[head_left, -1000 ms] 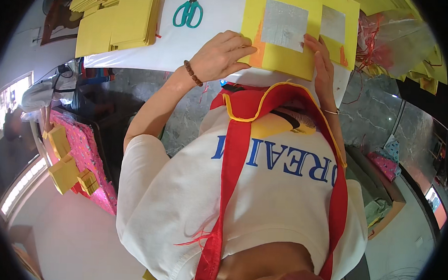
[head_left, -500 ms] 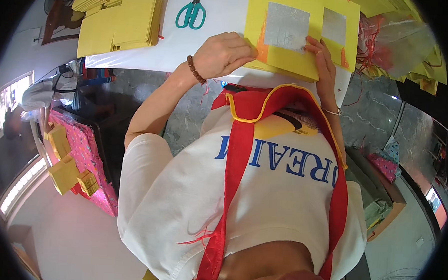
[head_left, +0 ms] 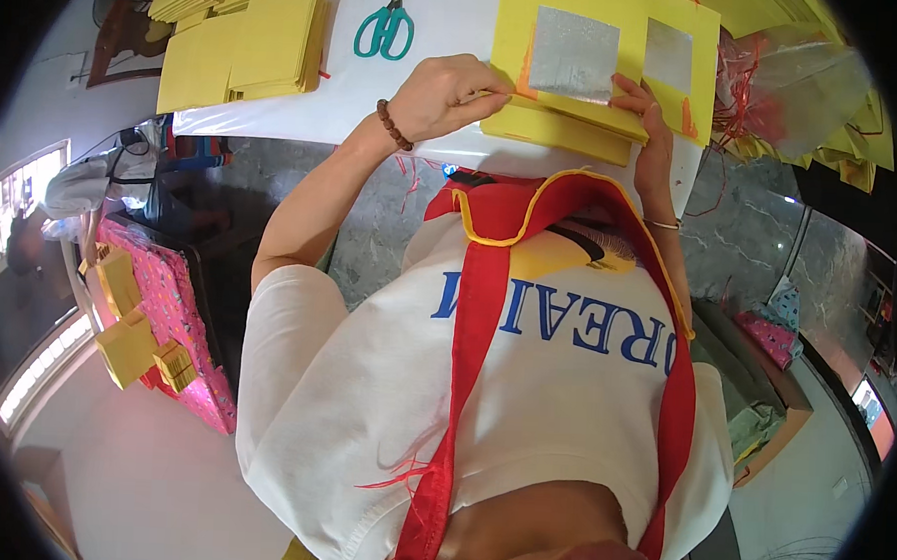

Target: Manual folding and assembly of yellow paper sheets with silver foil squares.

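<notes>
A yellow paper sheet [head_left: 517, 48] with a silver square [head_left: 575, 55] and an orange strip lies at the far middle of the table. Its near edge is bent up off the yellow paper [head_left: 560, 133] beneath. My left hand [head_left: 450, 95] pinches the near left corner of the top sheet, thumb and fingers together. At the near right corner, my right hand [head_left: 647, 124] holds the same sheet, its fingers on top and the thumb hidden. A second yellow sheet with a silver square [head_left: 668, 64] lies just to the right, partly covered.
Teal-handled scissors [head_left: 384, 29] lie left of the sheets. Farther left are stacks of yellow paper [head_left: 243, 46]. A clear plastic bag [head_left: 802, 85] and red strings [head_left: 738, 105] sit at the right. The white table's near edge [head_left: 275, 124] runs in front of me.
The near edge of the top sheet has risen and bent away from me, baring more of the paper below. Both hands stay at its corners, shifting only slightly.
</notes>
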`<state>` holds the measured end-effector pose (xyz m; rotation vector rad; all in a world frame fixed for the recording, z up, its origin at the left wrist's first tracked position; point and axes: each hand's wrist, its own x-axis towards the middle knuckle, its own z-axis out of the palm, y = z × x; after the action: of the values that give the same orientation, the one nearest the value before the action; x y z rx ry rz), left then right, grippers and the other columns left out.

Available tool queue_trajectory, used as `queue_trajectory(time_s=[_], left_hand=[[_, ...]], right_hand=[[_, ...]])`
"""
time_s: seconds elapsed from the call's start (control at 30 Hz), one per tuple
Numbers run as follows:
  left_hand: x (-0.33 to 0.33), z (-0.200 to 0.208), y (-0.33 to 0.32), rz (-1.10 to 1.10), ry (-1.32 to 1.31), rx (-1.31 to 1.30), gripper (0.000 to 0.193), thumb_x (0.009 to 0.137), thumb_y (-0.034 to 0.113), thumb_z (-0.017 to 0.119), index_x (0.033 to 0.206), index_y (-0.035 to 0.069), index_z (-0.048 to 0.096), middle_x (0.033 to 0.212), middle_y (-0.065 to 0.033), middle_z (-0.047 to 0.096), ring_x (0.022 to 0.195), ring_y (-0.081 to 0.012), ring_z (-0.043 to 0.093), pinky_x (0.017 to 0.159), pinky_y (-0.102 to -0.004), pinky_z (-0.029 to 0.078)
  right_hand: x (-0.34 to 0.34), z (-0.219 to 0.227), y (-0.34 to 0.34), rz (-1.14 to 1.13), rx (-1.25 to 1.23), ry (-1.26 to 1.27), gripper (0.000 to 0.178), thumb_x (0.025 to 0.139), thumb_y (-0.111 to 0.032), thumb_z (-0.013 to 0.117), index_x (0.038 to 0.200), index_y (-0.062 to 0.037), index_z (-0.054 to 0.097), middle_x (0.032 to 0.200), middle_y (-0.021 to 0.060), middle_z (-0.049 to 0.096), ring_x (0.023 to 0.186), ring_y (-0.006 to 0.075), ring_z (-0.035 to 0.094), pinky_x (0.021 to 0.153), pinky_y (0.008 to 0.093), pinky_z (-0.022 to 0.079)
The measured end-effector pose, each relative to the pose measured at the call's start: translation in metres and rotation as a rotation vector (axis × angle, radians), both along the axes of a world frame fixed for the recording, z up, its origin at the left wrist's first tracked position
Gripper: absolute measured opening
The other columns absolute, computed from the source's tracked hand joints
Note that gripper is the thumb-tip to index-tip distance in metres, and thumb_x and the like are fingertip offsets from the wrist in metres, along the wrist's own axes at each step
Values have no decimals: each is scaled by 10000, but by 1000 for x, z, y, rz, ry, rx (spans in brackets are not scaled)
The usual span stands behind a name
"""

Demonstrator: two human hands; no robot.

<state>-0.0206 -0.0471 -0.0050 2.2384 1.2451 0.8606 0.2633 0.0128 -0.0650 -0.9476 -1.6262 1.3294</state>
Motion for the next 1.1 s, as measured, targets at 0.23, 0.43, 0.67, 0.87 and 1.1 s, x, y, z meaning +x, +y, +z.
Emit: queue_trajectory(time_s=[0.23,0.43,0.67,0.87,1.1], left_hand=[[5,10,3,101,-110,-290,145,767,166,605,791,28,643,695,-83,629,610,-201,593,570,-300,472],[5,12,7,71,-139,-393,139,746,154,585,781,27,630,655,-73,614,576,-171,575,542,-285,448],[-1,12,14,23,-128,-551,117,782,108,610,804,-4,634,681,-34,606,622,-74,533,568,-231,423],[-3,18,21,-86,-122,-553,104,776,85,598,807,-7,635,669,-37,616,620,-69,540,567,-226,427],[-3,20,26,-116,-80,-548,100,767,82,596,791,-8,631,651,-32,609,606,-76,542,565,-232,429]], right_hand=[[6,-7,4,37,58,-9,552,978,-386,201,1007,-22,615,1265,135,524,1313,314,283,1090,405,175],[5,-7,4,48,73,22,543,977,-383,209,1016,-25,615,1263,130,527,1312,317,284,1092,409,170],[6,-3,5,66,167,-62,526,970,-348,174,1049,-27,584,1268,180,506,1265,268,372,1103,387,159],[6,-7,6,70,143,0,533,960,-372,191,1057,-19,579,1271,172,505,1273,274,359,1108,394,145],[7,-7,6,73,138,-21,533,957,-382,200,1078,-19,572,1277,172,499,1290,271,330,1117,394,101]])
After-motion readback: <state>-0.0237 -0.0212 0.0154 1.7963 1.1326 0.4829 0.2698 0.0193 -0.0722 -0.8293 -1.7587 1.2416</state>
